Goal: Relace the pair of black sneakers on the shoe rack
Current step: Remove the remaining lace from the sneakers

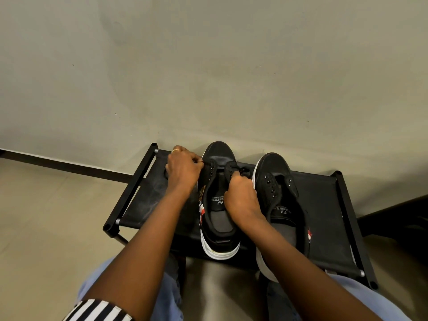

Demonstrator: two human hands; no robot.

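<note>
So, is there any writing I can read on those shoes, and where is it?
"S Sports RUNNING": on the insole of the sneaker being laced, upside down to the camera.
"S Sport", the rest hidden by the wrist: on the insole of the other sneaker.
Colourful side patch on the first sneaker: too blurred to read.

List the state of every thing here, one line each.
left sneaker: laced at toe end only
right sneaker: unlaced
lace: taut between both hands
left hand: pinches lace
right hand: grips lace
shoe rack: bears both sneakers
</note>
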